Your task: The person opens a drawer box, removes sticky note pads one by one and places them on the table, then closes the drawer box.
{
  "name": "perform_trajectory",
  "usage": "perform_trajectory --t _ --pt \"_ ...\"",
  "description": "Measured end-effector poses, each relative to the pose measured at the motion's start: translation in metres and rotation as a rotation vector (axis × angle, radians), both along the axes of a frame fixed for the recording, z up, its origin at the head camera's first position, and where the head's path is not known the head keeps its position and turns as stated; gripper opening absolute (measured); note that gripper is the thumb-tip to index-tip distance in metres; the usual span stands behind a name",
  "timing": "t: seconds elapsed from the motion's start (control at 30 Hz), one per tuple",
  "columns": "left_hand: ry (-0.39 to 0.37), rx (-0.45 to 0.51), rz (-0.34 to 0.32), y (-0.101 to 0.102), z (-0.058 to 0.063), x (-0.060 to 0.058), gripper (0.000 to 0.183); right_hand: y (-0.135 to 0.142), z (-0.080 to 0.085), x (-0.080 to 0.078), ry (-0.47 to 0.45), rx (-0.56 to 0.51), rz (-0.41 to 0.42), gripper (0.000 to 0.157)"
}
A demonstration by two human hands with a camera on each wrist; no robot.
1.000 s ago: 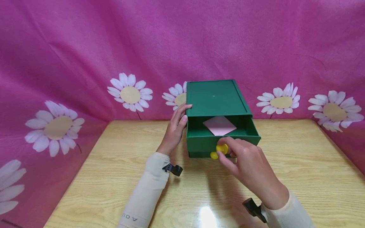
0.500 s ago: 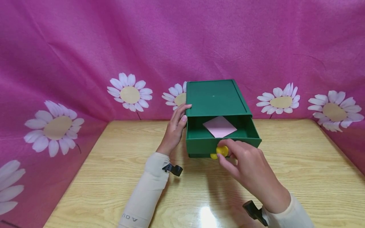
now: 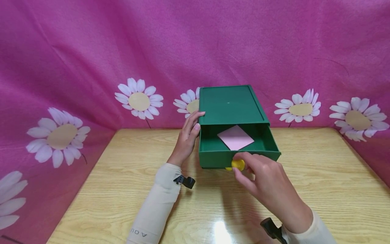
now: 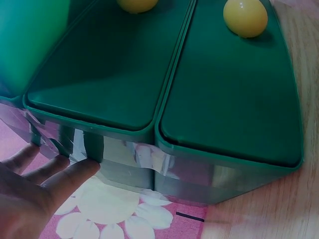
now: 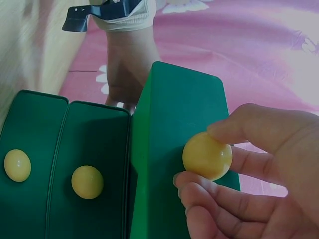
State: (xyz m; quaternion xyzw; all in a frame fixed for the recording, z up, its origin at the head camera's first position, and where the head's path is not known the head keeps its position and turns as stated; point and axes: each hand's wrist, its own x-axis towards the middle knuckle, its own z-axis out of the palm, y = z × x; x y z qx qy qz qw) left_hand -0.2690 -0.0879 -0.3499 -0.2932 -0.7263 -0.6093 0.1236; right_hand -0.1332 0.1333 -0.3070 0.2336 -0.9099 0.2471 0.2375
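Note:
A green drawer cabinet (image 3: 231, 105) stands on the wooden table, its top drawer (image 3: 214, 159) pulled partway out. My right hand (image 3: 268, 178) pinches the round yellow knob (image 5: 207, 156) on that drawer's front, with thumb and fingers around it in the right wrist view. Inside the drawer lies a square piece of pink paper (image 3: 235, 137), turned cornerwise. My left hand (image 3: 186, 139) rests against the cabinet's left side near the top front corner. In the left wrist view its fingers (image 4: 75, 179) reach out along the clear side wall.
Two lower drawers, both closed, carry yellow knobs (image 5: 87, 182) below the pulled one. Behind the wooden table (image 3: 128, 152) and at its sides hangs a magenta cloth (image 3: 170, 51) printed with white daisies. The cabinet stands near the back cloth.
The top drawer has slid a little farther out toward me, with my right hand on its knob. The pink paper has come forward with it. My left hand has stayed in place.

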Motion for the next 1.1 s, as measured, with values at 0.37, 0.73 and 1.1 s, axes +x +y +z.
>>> perform_trajectory --t 0.37,0.73,1.1 --pt "0.035 0.006 -0.006 0.000 -0.018 -0.017 0.043 0.001 0.000 0.006 0.014 0.005 0.010 0.021" --pt "0.039 -0.010 0.002 -0.001 -0.018 -0.016 0.045 0.001 0.003 0.012 0.010 0.028 -0.001 0.022" --pt "0.002 -0.012 0.001 -0.001 -0.001 -0.001 0.045 0.002 0.005 0.016 0.010 0.074 -0.006 0.020"
